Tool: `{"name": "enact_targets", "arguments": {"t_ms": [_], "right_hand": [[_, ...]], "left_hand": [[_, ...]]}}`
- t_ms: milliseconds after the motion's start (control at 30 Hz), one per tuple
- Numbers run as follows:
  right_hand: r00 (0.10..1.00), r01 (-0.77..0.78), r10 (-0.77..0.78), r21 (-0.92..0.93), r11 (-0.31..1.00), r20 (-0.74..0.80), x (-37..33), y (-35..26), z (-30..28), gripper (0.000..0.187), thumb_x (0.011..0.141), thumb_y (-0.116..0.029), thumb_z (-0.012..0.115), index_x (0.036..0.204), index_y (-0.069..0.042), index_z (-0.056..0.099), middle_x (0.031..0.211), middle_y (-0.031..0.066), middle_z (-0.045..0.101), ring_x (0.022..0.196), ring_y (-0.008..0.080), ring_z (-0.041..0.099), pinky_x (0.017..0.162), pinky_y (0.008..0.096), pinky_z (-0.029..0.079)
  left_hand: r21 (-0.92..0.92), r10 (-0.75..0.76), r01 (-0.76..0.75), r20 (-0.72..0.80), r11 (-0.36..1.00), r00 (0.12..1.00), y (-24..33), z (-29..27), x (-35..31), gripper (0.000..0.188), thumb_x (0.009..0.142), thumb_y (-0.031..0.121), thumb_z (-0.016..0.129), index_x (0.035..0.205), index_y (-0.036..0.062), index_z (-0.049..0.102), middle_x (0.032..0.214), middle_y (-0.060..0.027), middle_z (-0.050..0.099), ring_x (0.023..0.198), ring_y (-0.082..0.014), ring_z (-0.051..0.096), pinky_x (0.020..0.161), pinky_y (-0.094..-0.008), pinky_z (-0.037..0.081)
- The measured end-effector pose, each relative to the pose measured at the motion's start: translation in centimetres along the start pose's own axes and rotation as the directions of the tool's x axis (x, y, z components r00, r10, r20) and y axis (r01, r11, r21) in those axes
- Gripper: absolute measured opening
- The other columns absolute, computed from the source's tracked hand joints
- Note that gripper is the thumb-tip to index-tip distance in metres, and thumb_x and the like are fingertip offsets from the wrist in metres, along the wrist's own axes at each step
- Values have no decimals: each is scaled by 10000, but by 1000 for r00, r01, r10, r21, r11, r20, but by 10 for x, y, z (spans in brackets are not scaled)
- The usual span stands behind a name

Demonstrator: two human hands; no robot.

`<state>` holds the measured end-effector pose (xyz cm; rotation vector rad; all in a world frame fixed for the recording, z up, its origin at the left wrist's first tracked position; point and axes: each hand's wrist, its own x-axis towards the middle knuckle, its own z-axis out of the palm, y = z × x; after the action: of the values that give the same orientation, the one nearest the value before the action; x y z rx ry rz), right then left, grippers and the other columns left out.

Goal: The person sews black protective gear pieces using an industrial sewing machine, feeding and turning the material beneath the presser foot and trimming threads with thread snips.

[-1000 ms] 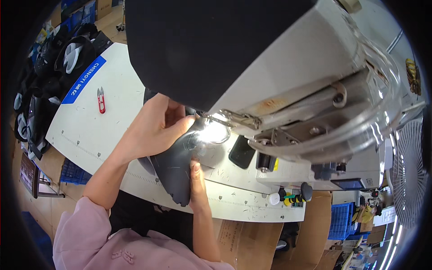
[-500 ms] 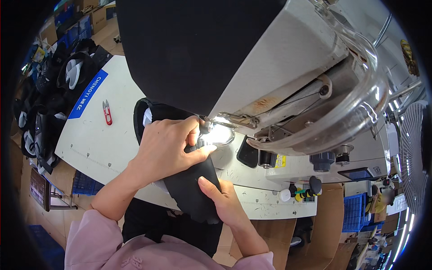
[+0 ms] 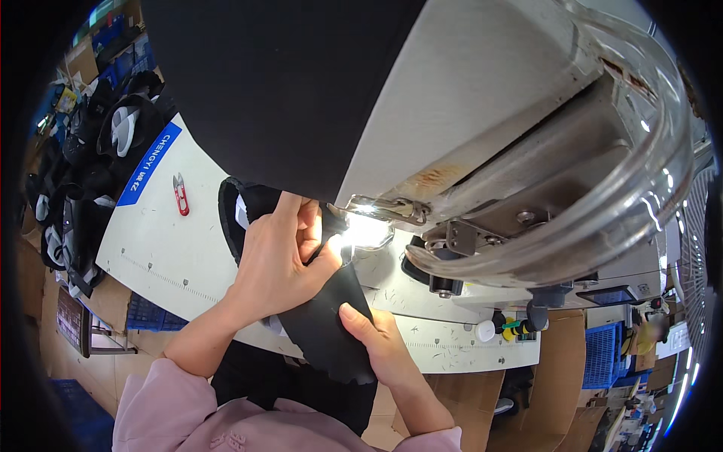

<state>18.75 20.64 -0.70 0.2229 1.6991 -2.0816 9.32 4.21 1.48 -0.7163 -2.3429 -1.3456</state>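
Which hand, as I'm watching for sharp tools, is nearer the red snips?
Left. In view, the left hand is right of and below the red snips; the right hand is farther right and lower.

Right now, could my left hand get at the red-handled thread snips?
Probably yes: the red-handled thread snips lie uncovered on the white tabletop. Your left hand would have to leave the black fabric piece, whose curved edge lies between.

On the white table (image 3: 162, 239), a sewing machine (image 3: 482, 98) is set toward two o'clock, red-handled snips (image 3: 181, 199) are laid toward nine, and small round items (image 3: 485, 330) are grouped toward four.
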Motion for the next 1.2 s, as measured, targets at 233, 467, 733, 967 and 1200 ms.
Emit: {"name": "enact_targets", "arguments": {"t_ms": [233,467,733,967,1200], "right_hand": [[1000,7,-8,65,998,16,4,-4,1,429,981,-377,510,1033,35,621,845,51,634,749,89,581,671,237,471],[999,23,-27,96,995,38,14,-1,2,480,983,-395,460,1077,58,591,881,118,655,743,148,630,648,258,510],[995,7,-16,101,995,93,17,-4,4,585,990,-435,394,1150,107,545,960,216,663,824,266,690,681,304,564],[990,28,-52,184,983,129,17,-20,13,589,991,-431,394,1208,104,509,1014,255,654,832,312,697,659,315,575],[991,-15,-16,230,973,133,18,-26,22,567,1002,-411,381,1224,99,491,1022,251,651,861,300,694,676,309,572]], "left_hand": [[-80,1,1,29,997,1000,-2,-4,11,371,676,17,627,1015,-26,480,618,-63,462,469,-191,471,490,-314,371],[-67,46,-44,33,997,998,4,-12,15,172,718,9,596,870,-18,520,594,-97,508,493,-230,496,516,-341,385],[23,-21,18,149,1000,989,-1,-14,24,153,778,29,557,921,-16,526,685,-134,580,630,-272,586,600,-365,443],[-135,-75,99,174,986,982,-6,-24,31,137,819,-2,519,944,-49,551,719,-163,582,623,-287,559,597,-368,425],[-151,133,-121,75,981,988,-19,-18,40,129,816,-13,528,928,-51,579,664,-134,543,584,-224,506,560,-349,405]]}}
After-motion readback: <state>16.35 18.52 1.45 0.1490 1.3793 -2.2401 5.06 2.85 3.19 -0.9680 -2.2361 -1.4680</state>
